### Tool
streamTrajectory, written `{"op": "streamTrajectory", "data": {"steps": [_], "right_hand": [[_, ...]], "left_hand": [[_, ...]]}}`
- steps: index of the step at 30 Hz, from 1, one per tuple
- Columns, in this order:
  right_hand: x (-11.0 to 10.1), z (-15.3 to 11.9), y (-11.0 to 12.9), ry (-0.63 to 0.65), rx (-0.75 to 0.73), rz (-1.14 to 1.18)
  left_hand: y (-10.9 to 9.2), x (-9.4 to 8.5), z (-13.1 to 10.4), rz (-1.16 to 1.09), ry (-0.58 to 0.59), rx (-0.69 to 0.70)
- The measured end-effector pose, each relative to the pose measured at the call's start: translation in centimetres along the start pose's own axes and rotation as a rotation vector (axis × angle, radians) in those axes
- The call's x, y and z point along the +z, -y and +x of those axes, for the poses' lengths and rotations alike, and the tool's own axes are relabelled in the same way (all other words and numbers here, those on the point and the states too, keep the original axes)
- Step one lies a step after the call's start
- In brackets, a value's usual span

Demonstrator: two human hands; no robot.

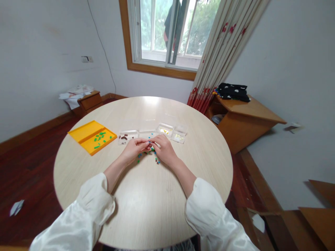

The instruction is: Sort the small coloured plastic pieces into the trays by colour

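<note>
My left hand [134, 149] and my right hand [163, 148] meet over the middle of the round table, fingertips pinched together. Something small and bluish shows between them; its shape is too small to tell. Beneath and around the fingers lie several small green, blue and brown pieces [157, 161], partly hidden by the hands. Just behind my left hand is a clear tray [128, 132] with brown pieces. Beyond my right hand, clear compartments [165, 129] hold yellow pieces and pale ones.
An open yellow case [86, 132] with several green pieces lies at the table's left. The pale round table [146, 209] has a curtain and window behind it. A wooden cabinet [251, 111] bearing a dark patterned cloth [232, 91] stands at the right.
</note>
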State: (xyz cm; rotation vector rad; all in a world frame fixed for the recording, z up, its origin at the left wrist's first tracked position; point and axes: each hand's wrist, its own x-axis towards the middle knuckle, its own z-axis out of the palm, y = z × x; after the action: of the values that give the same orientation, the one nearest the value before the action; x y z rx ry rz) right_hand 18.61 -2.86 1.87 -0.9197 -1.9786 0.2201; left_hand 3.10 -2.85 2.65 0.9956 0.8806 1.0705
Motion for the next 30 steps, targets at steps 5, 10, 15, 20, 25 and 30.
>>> {"op": "streamTrajectory", "data": {"steps": [5, 10, 15, 20, 25, 30], "right_hand": [[0.06, -0.08, -0.09, -0.026, 0.015, -0.001], [0.02, -0.11, -0.19, -0.022, 0.034, -0.006], [0.09, -0.12, 0.04, -0.01, 0.042, 0.009], [0.03, -0.08, 0.23, -0.015, 0.034, 0.014], [-0.01, -0.04, 0.32, -0.031, 0.022, 0.003], [-0.07, -0.01, 0.49, -0.01, 0.034, 0.002]], "left_hand": [[-0.04, -0.1, 0.01, -0.022, -0.002, 0.002], [-0.14, -0.14, 0.07, -0.052, -0.005, -0.008], [-0.17, -0.16, 0.06, -0.061, -0.006, -0.011], [-0.06, -0.19, 0.07, -0.045, 0.008, -0.006], [0.07, -0.25, 0.09, -0.039, 0.02, -0.009], [0.06, -0.23, 0.08, -0.063, 0.024, -0.04]]}}
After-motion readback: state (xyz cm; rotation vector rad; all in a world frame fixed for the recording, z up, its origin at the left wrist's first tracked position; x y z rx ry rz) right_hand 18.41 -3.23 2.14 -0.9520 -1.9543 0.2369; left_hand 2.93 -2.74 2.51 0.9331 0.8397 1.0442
